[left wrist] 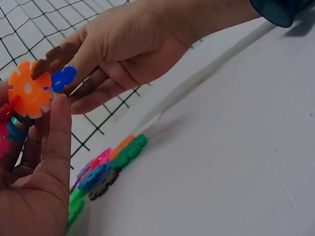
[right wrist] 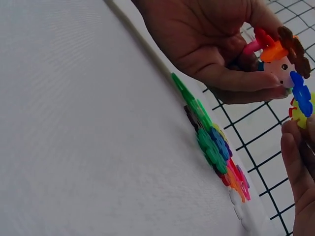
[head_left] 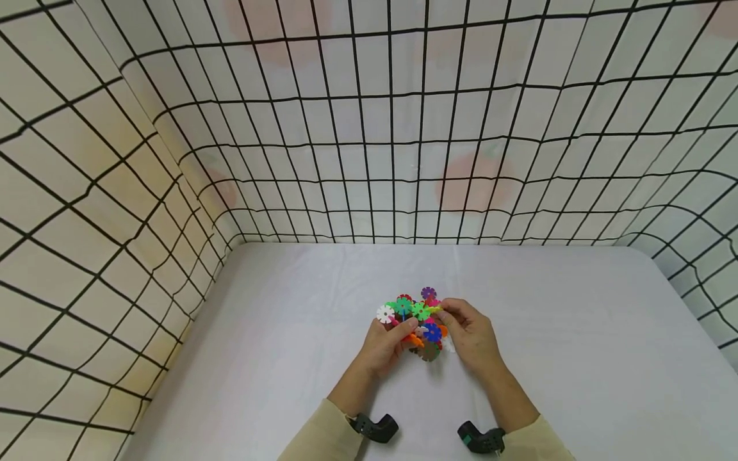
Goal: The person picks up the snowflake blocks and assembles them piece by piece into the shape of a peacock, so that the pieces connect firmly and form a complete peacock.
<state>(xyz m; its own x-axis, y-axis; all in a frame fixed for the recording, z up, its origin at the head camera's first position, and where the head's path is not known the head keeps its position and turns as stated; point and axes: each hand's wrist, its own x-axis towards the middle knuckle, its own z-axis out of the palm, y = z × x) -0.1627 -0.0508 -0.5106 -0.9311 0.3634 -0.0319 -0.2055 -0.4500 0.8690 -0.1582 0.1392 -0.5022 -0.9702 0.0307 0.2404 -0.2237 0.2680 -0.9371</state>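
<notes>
In the head view my left hand (head_left: 380, 349) grips a cluster of joined plastic snowflake discs, its thumb lying over the front. An orange disc (left wrist: 29, 88), a brown disc (left wrist: 56, 59) and a blue disc (left wrist: 63, 78) belong to this cluster in the left wrist view. My right hand (head_left: 473, 336) pinches a yellow snowflake disc (right wrist: 307, 104) at the cluster's right side, next to the blue disc (right wrist: 301, 91). A pale disc with small holes (right wrist: 278, 71) shows near the left fingertips. Fingers hide part of the cluster.
Several loose discs lie on the white tabletop (head_left: 277, 333) beyond the hands, among them a green disc (right wrist: 211, 150) and a dark brown disc (left wrist: 104, 184). Black wire mesh (head_left: 375, 160) stands along the back and both sides. Each wrist wears a black camera (head_left: 377, 428).
</notes>
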